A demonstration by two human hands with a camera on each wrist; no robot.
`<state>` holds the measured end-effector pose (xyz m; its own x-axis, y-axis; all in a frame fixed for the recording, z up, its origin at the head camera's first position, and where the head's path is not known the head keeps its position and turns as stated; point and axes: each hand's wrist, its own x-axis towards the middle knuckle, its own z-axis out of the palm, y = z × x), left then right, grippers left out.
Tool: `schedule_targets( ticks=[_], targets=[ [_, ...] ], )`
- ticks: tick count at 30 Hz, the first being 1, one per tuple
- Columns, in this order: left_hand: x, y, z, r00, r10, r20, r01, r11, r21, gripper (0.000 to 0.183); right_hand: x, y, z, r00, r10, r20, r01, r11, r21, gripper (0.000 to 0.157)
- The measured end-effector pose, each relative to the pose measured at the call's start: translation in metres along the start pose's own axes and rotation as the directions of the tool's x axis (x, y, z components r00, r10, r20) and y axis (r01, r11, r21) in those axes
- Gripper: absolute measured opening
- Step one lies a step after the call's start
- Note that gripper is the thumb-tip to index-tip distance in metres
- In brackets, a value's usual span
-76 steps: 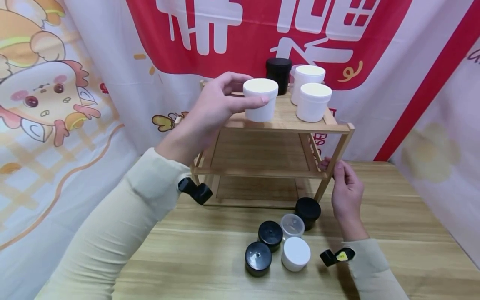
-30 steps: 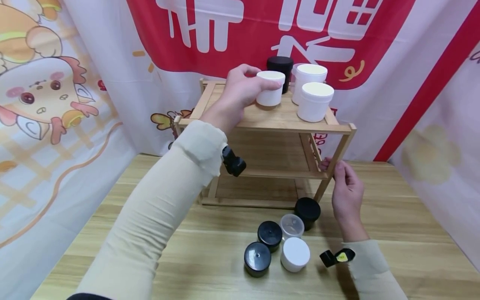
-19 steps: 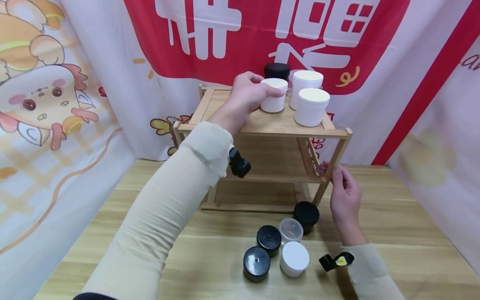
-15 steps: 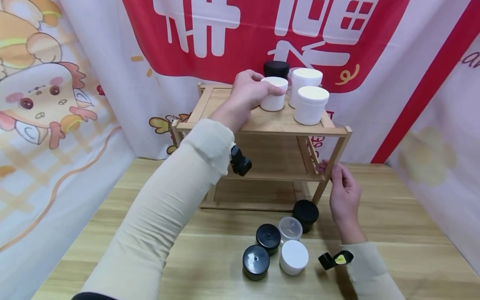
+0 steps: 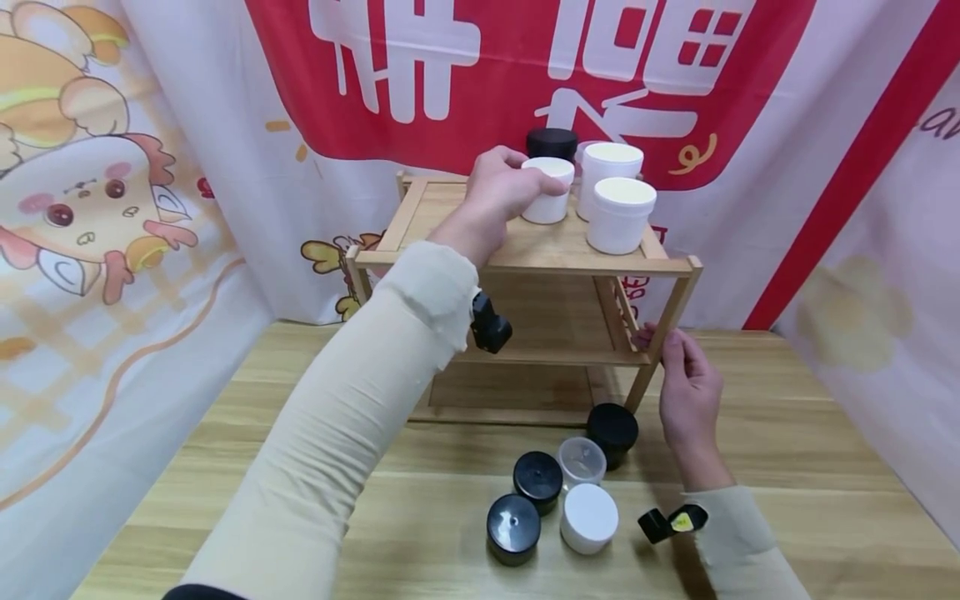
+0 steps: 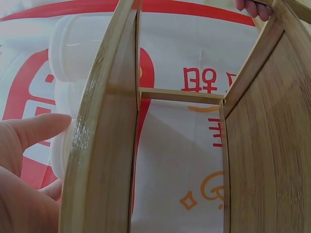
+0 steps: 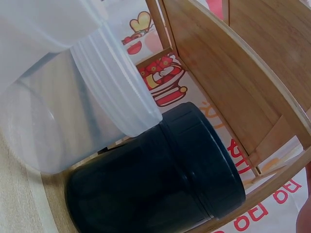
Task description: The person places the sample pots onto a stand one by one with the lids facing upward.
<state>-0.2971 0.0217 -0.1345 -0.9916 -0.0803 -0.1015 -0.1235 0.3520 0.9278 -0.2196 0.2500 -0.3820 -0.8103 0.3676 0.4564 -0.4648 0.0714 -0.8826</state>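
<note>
My left hand holds a small white lidded jar at the top board of a wooden three-tier rack, thumb across its near side. Right beside that jar stand two other white jars, one behind and one in front. A black jar is behind the held one, partly hidden. In the left wrist view, the thumb and fingers reach behind the board's edge, by the white jars. My right hand grips the rack's right front post, its fingertips passing behind it.
On the wooden table before the rack stand a clear cup, a white jar and black jars, one close to the right front post. Printed cloth hangs behind and at both sides. Both lower shelves hold nothing visible.
Over the earlier frames the left hand carried the white jar back and right from the board's front edge, towards the black jar. Since half a second ago it is nearly still. The right hand stayed put.
</note>
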Motion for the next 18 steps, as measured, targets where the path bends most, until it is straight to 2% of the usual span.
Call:
schedule_targets(
  ticks=[8, 11, 18],
  targets=[
    [-0.0001, -0.0019, 0.0, 1.0, 0.013, 0.016, -0.013, 1.0, -0.001, 0.057, -0.0004, 0.0008, -0.0003, 1.0, -0.007, -0.018, 0.007, 1.0, -0.01, 0.05],
    [-0.0013, -0.0021, 0.0005, 1.0, 0.022, 0.005, -0.022, 1.0, 0.005, 0.056, 0.0003, 0.0015, -0.0002, 1.0, -0.019, -0.02, 0.019, 1.0, 0.008, 0.049],
    [-0.0043, -0.0019, 0.0029, 0.999, 0.024, -0.025, -0.024, 1.0, 0.011, 0.055, -0.0008, -0.0004, -0.0006, 1.0, 0.003, -0.02, -0.004, 0.999, -0.053, 0.05]
  ],
)
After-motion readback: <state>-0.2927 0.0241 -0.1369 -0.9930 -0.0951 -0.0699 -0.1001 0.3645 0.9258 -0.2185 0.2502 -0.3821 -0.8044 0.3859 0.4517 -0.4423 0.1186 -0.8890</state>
